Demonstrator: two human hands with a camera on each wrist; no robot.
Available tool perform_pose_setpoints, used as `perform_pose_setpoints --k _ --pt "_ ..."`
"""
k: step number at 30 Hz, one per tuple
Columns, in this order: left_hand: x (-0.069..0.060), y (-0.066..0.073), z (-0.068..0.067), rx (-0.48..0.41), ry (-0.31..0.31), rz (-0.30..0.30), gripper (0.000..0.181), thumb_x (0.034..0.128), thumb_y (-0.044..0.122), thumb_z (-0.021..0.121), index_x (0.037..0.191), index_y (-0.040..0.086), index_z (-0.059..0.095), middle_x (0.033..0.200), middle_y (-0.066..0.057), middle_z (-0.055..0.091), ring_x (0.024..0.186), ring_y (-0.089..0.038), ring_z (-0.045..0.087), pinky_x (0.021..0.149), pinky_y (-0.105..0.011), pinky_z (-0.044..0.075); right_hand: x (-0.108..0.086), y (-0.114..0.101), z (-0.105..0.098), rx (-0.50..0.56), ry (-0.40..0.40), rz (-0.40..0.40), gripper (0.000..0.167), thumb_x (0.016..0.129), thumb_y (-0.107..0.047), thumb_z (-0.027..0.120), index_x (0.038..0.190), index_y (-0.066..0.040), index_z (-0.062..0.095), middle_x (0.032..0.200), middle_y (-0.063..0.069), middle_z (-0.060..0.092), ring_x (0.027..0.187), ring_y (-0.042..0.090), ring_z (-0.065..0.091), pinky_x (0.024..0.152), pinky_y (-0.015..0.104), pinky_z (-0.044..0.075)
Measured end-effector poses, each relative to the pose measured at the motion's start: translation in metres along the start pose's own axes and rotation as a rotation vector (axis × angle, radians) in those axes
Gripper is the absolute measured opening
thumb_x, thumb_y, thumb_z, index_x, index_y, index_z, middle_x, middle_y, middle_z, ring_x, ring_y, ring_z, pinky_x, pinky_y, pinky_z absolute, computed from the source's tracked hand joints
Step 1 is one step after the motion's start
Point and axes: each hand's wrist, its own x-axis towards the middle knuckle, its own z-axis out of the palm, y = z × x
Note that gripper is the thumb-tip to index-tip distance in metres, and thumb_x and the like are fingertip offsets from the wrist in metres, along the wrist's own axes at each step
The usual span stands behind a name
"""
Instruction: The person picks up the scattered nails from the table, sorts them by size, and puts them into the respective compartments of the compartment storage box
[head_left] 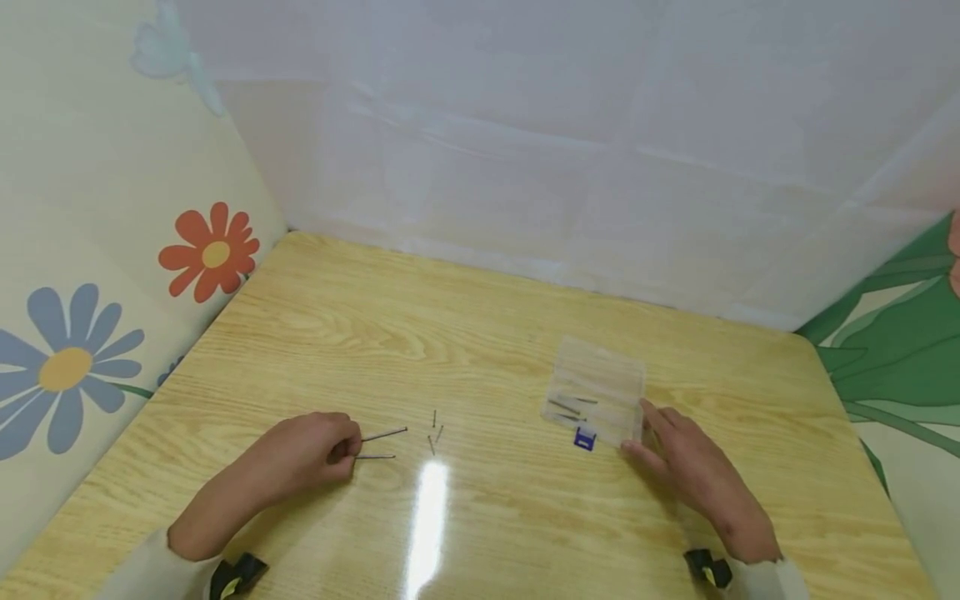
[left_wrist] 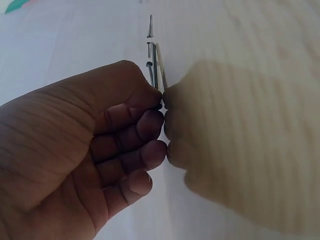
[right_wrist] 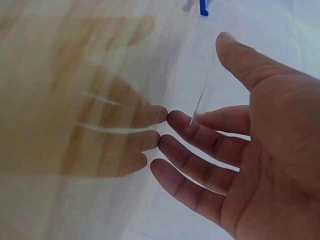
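My left hand [head_left: 311,450] rests low over the table, its thumb and forefinger pinching at a long nail [head_left: 384,434]. A second long nail [head_left: 375,457] runs out beside it, partly hidden by the fingers. Several small nails [head_left: 434,419] lie loose just right of these. In the left wrist view, nail heads [left_wrist: 149,64] show beyond the curled fingertips. To the right sits a clear plastic box [head_left: 611,375] with a blue clasp [head_left: 585,439] and several nails [head_left: 564,407] inside its outline. My right hand [head_left: 686,458], fingers fairly straight, touches the box's right edge.
The wooden table [head_left: 375,333] meets a white sheet [head_left: 525,167] at the back. Flower-printed panels [head_left: 90,208] stand at both sides. A bright light reflection [head_left: 426,525] lies on the tabletop between the arms.
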Motion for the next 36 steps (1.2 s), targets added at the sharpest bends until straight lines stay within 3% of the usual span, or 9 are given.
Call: perform_pose_setpoints --k 13,23,29,36 --pt "0.005 0.003 0.000 -0.036 0.020 0.069 0.016 0.0750 0.013 0.070 0.078 0.026 0.060 0.073 0.019 0.046 0.066 0.000 0.044 0.057 -0.024 0.038 -0.003 0.001 0.000 0.009 0.029 -0.028 0.076 0.101 -0.040 0.065 0.151 0.010 0.038 0.134 0.034 0.054 0.121 0.051 0.054 0.098 0.063 0.045" --pt "0.018 0.018 0.003 -0.089 0.031 0.078 0.020 0.0737 0.012 0.069 0.076 0.029 0.058 0.070 0.019 0.048 0.064 0.000 0.044 0.057 -0.025 0.040 -0.002 0.001 0.000 0.009 0.025 -0.020 0.076 0.101 -0.041 0.065 0.151 0.010 0.038 0.135 0.034 0.053 0.122 0.051 0.054 0.099 0.063 0.044" --pt "0.038 0.034 0.005 -0.086 0.044 0.087 0.020 0.0744 0.012 0.068 0.075 0.028 0.057 0.073 0.019 0.051 0.063 -0.002 0.045 0.055 -0.025 0.041 -0.001 0.001 0.000 0.006 0.032 -0.019 0.076 0.100 -0.040 0.065 0.151 0.010 0.039 0.135 0.035 0.053 0.122 0.052 0.054 0.099 0.063 0.044" --pt "0.070 0.055 0.006 -0.082 0.050 0.163 0.018 0.0752 0.010 0.065 0.076 0.026 0.057 0.076 0.017 0.055 0.060 -0.001 0.041 0.051 -0.024 0.039 -0.001 0.002 0.001 0.010 0.040 -0.024 0.076 0.100 -0.040 0.065 0.151 0.010 0.039 0.135 0.035 0.053 0.121 0.052 0.054 0.099 0.063 0.044"
